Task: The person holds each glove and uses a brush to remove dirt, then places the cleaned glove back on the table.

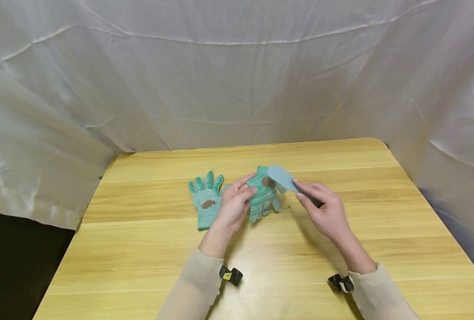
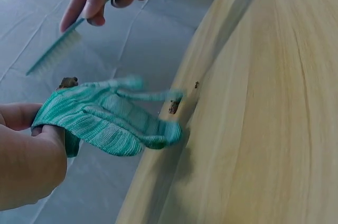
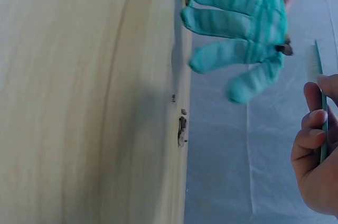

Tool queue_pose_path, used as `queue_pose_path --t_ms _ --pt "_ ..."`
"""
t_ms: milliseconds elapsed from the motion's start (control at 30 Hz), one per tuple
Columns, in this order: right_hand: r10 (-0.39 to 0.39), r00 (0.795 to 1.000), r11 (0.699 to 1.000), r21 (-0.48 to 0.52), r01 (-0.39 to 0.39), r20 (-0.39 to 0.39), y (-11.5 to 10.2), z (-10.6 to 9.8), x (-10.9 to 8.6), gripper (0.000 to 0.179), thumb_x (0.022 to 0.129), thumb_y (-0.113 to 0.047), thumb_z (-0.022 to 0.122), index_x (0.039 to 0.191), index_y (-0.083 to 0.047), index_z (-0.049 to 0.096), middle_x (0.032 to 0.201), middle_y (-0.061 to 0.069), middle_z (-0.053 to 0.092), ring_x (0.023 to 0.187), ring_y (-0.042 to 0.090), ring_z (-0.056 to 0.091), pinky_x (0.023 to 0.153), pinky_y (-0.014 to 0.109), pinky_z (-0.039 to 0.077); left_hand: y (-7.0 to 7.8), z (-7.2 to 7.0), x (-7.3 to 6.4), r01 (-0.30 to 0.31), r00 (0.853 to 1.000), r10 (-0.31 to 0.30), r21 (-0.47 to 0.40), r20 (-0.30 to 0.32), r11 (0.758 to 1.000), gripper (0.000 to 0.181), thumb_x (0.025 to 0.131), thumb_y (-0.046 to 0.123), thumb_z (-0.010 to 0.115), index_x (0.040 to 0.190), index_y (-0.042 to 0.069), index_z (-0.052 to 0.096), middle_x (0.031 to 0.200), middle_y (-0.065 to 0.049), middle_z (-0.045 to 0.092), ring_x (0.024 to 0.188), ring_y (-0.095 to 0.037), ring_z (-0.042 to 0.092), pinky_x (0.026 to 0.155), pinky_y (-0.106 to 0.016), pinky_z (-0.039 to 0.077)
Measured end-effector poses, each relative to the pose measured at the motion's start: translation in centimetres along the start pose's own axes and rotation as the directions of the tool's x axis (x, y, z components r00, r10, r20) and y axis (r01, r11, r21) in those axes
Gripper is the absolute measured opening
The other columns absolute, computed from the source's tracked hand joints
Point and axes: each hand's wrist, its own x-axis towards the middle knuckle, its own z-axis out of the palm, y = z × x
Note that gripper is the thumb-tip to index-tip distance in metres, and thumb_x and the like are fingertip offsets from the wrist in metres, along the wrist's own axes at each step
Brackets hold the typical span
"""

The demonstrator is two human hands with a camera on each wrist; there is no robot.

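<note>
My left hand [image 1: 233,205] pinches a green striped knit glove [image 1: 259,193] at its cuff, thumb on top. The glove is off the table and its fingers hang down. A brown clump of dirt [image 2: 67,82] clings to it. My right hand [image 1: 329,213] grips the handle of a blue-green brush [image 1: 280,176]. In the left wrist view its pale bristles [image 2: 62,49] face down, just above the clump and apart from it. A second, matching glove [image 1: 207,195] lies flat on the table left of my left hand, with a brown patch [image 1: 209,204] on it.
Brown crumbs [image 3: 182,130] lie on the wooden table [image 1: 141,262] below the held glove. Grey-white sheeting [image 1: 237,89] hangs behind the table and along its sides. Each wrist carries a small black camera [image 1: 232,276].
</note>
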Motion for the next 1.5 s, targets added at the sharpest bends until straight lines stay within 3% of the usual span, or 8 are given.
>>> queue_pose_path --t_ms 67,267,533,1100,1300,1500 --pt "-0.011 1.000 1.000 0.010 0.011 0.003 -0.1 0.1 0.0 0.041 0.088 0.011 0.075 0.126 -0.004 0.074 0.110 0.012 0.076 0.076 0.007 0.063 0.060 0.014 0.049 0.0 0.0 0.0 0.001 1.000 -0.001 0.006 -0.005 1.000 0.050 0.101 -0.005 0.057 0.151 0.002 0.050 0.071 0.009 0.034 0.059 -0.003 0.029 0.051 -0.016 0.024" --pt "-0.083 0.995 0.992 -0.086 0.088 0.060 0.1 0.7 -0.2 0.042 0.084 0.009 0.080 0.123 -0.006 0.076 0.107 0.007 0.077 0.085 0.015 0.069 0.072 0.013 0.052 -0.1 0.1 0.0 0.009 1.000 -0.010 0.007 0.004 1.000 0.052 0.101 -0.006 0.057 0.151 0.001 0.049 0.069 0.009 0.034 0.057 -0.004 0.029 0.051 -0.015 0.024" --pt "-0.084 0.996 0.982 -0.166 0.088 0.030 0.6 0.7 -0.3 0.043 0.080 0.012 0.081 0.118 -0.007 0.078 0.105 0.009 0.078 0.077 0.021 0.072 0.062 0.012 0.051 -0.1 0.1 0.0 0.011 1.000 -0.011 0.011 -0.005 1.000 0.051 0.100 -0.006 0.057 0.150 0.002 0.051 0.068 0.009 0.032 0.059 -0.005 0.029 0.052 -0.016 0.025" --pt "-0.058 0.998 0.975 -0.213 0.059 0.011 1.1 0.2 -0.2 0.042 0.082 0.009 0.081 0.120 -0.010 0.078 0.104 0.007 0.079 0.069 0.015 0.067 0.055 0.012 0.047 0.2 0.3 -0.1 0.016 1.000 -0.016 -0.031 -0.002 0.999 0.053 0.100 -0.008 0.057 0.151 0.001 0.049 0.067 0.009 0.032 0.062 -0.005 0.031 0.056 -0.017 0.027" --pt "-0.046 0.999 0.982 -0.185 0.046 0.007 1.1 0.0 -0.1 0.041 0.084 0.009 0.080 0.121 -0.008 0.077 0.104 0.008 0.078 0.070 0.012 0.065 0.058 0.012 0.049 0.1 0.2 0.0 0.011 1.000 -0.011 -0.035 -0.022 0.999 0.051 0.100 -0.007 0.056 0.150 0.001 0.050 0.068 0.009 0.033 0.062 -0.004 0.032 0.057 -0.016 0.029" --pt "-0.025 1.000 0.998 -0.056 0.026 0.015 0.9 0.0 -0.1 0.041 0.087 0.009 0.077 0.125 -0.006 0.075 0.108 0.010 0.077 0.078 0.010 0.066 0.062 0.013 0.051 -0.1 0.1 0.1 0.002 1.000 -0.002 0.011 -0.024 1.000 0.051 0.101 -0.005 0.057 0.151 0.002 0.050 0.067 0.010 0.032 0.057 -0.004 0.027 0.052 -0.016 0.024"
